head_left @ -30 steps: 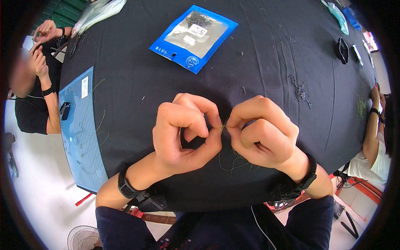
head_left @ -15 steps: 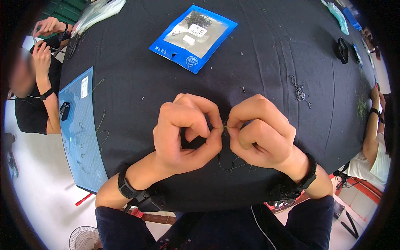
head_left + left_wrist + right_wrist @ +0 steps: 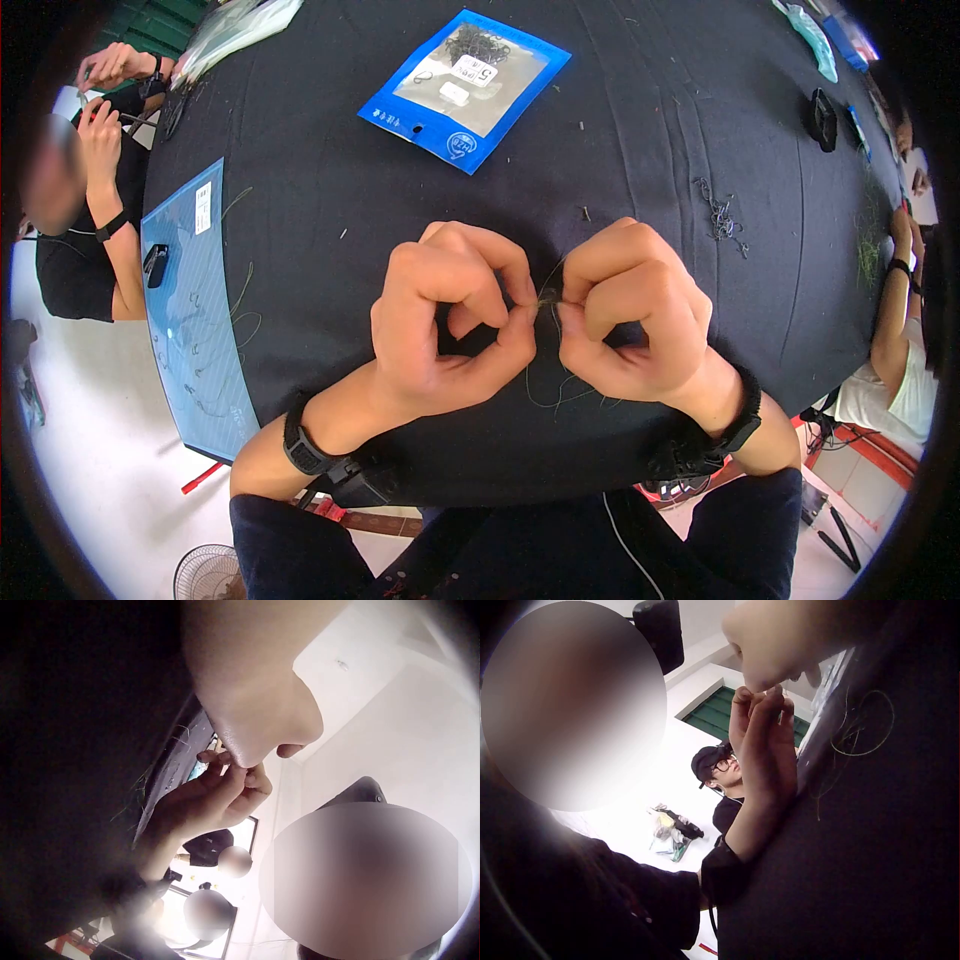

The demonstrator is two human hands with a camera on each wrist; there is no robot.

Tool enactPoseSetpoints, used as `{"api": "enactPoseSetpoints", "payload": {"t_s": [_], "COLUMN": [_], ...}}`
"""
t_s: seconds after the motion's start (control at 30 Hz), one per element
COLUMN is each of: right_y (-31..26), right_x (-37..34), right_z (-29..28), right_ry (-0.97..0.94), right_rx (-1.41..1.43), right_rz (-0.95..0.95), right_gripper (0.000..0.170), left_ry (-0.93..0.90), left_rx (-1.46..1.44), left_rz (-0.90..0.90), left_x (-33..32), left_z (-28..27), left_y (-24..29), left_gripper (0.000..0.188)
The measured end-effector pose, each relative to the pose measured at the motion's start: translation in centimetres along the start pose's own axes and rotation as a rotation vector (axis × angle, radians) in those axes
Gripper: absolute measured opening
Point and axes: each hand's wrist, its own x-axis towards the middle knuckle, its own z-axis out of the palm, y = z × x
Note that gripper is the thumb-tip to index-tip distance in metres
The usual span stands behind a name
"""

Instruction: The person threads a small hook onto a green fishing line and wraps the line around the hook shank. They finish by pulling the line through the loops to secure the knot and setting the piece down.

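Below the blue packet [image 3: 465,100], nearer the wearer, the left hand [image 3: 420,310] and right hand [image 3: 640,300] meet almost tip to tip. Each pinches the thread [image 3: 546,302] between thumb and forefinger, the other fingers curled in; a small dark bit at the tips is too small to make out. Straight below the packet, past the pinch, loose strands [image 3: 558,404] curl on the black desk [image 3: 330,120]. Dark hooks [image 3: 475,45] fill the far end of the packet. Right of the packet and a little nearer the wearer, a pile of small dark pieces [image 3: 720,220] lies on the desk; farther right is a black case [image 3: 822,120]. Left of the packet lies a blue sheet [image 3: 195,330] bearing a black clip [image 3: 156,266]. Well left of the packet, a person [image 3: 75,260] in black has both hands raised.
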Motion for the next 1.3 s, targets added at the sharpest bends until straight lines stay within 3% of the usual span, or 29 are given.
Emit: {"api": "enactPoseSetpoints", "payload": {"t_s": [0.5,0.6,0.77,0.87,1.0,1.2,1.3], "right_y": [0.1,0.0,0.1,-0.7,-0.4,-0.3,0.3], "right_x": [-0.1,-0.2,-0.1,0.6,0.5,0.4,0.3], "right_z": [0.1,0.1,-0.2,-0.4,-0.1,-0.1,-0.1], "right_ry": [0.040,0.053,0.030,-0.038,-0.164,-0.109,-0.085], "right_rx": [0.057,0.135,0.100,0.025,-0.061,-0.077,-0.082], "right_rz": [0.006,0.004,-0.009,0.200,0.241,0.212,0.105], "right_gripper": [0.026,0.025,0.024,0.022,0.019,0.018,0.019], "left_ry": [0.027,0.216,0.088,0.054,0.062,0.127,0.144], "left_rx": [0.010,-0.088,-0.013,-0.021,-0.038,-0.135,-0.150], "left_rz": [-0.004,-0.049,-0.012,-0.021,-0.083,-0.071,-0.053], "left_x": [-0.1,-0.1,0.1,-0.1,-0.2,-0.4,-0.4], "left_z": [0.1,1.0,0.2,0.2,0.1,0.5,0.7], "left_y": [0.0,0.1,0.2,0.2,0.3,-0.4,-0.6], "left_gripper": [0.044,0.035,0.041,0.044,0.042,0.041,0.041]}}
